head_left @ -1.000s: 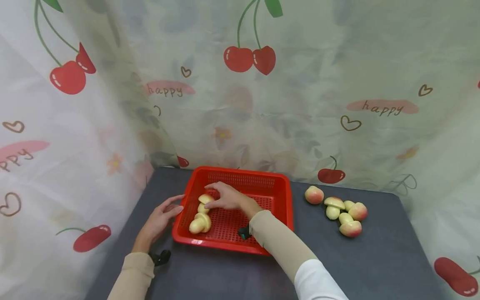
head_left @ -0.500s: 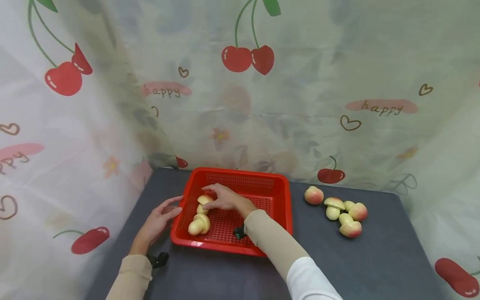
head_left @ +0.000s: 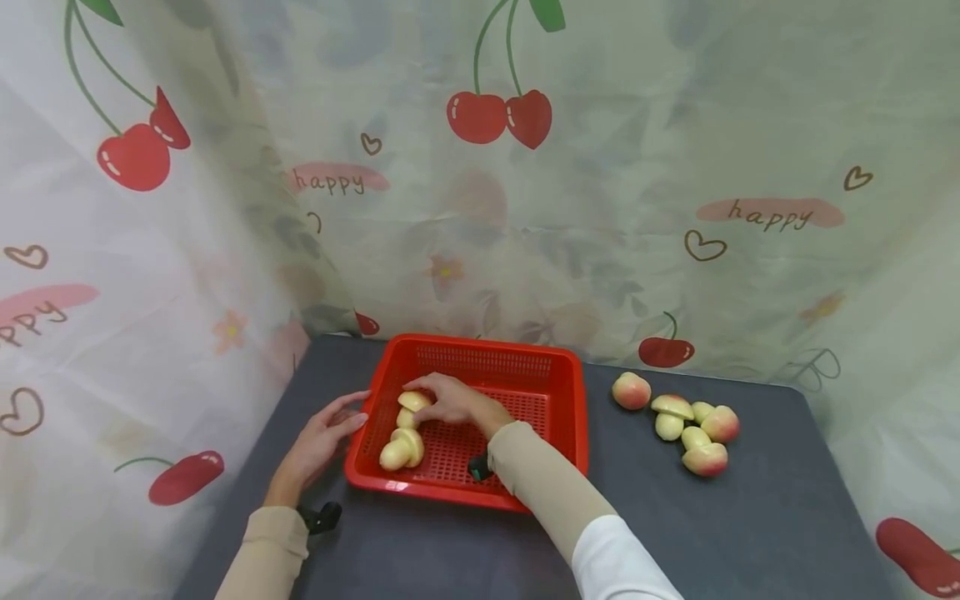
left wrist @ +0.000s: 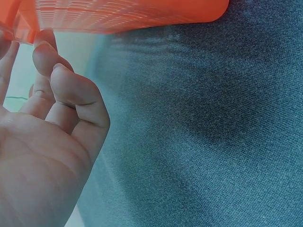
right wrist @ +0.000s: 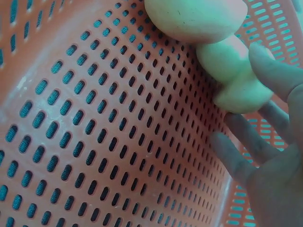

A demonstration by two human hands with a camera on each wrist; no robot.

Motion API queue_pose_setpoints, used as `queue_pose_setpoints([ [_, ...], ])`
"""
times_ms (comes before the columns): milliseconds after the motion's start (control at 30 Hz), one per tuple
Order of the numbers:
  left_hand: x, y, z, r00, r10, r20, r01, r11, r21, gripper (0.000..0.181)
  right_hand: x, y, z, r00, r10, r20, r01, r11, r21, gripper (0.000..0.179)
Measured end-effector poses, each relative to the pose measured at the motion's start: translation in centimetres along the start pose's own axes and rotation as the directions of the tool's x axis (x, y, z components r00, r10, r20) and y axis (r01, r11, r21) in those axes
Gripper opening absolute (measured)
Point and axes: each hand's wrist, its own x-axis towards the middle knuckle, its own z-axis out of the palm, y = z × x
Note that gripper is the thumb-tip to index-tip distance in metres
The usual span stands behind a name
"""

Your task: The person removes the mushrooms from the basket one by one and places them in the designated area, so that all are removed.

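Note:
A red perforated plastic basket (head_left: pixel 546 492) holds two pale yellow toy mushrooms along its left side. My right hand (head_left: pixel 453 400) reaches into it, thumb and fingers on either side of the rear mushroom (head_left: pixel 407 417). In the right wrist view, the thumb lies against that mushroom (right wrist: pixel 246 90) and the fingertips are by its cap; part of it is hidden behind the thumb. The front mushroom (head_left: pixel 396 454) lies up against it. My left hand (head_left: pixel 318 446) is at the basket's left rim, fingertips touching it; the left wrist view shows the other fingers loosely bent.
Right of the basket, several more toy mushrooms (head_left: pixel 671 408) with reddish caps lie in a group, and one round-capped mushroom (head_left: pixel 632 391) sits apart. The dark grey tabletop (head_left: pixel 435 550) extends in front. Printed curtains (head_left: pixel 600 250) stand behind and at both sides.
My right hand's fingers have come down slightly, nearer the rear mushroom's cap. The left hand and basket stay about where they were.

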Motion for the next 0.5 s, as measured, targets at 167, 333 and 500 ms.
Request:
queue_pose_setpoints([
  [167, -0.06, 0.02, -0.09, 1.0, -0.001, 0.003, 0.001, 1.0, 0.007, 0.061, 0.17, 0.04, 0.22, 1.0, 0.01, -0.013, -0.01, 1.0, -0.012, 0.056],
  [333, -0.07, 0.02, -0.17, 1.0, -0.001, 0.001, 0.001, 1.0, 0.004, 0.061, 0.19, 0.15, 0.19, 0.999, 0.006, -0.039, -0.006, 1.0, -0.008, 0.054],
  [500, -0.01, -0.03, -0.22, 1.0, 0.0, 0.002, 0.0, 1.0, -0.002, 0.061, -0.21, 0.23, -0.17, 0.996, 0.004, -0.094, -0.002, 1.0, 0.025, 0.054],
])
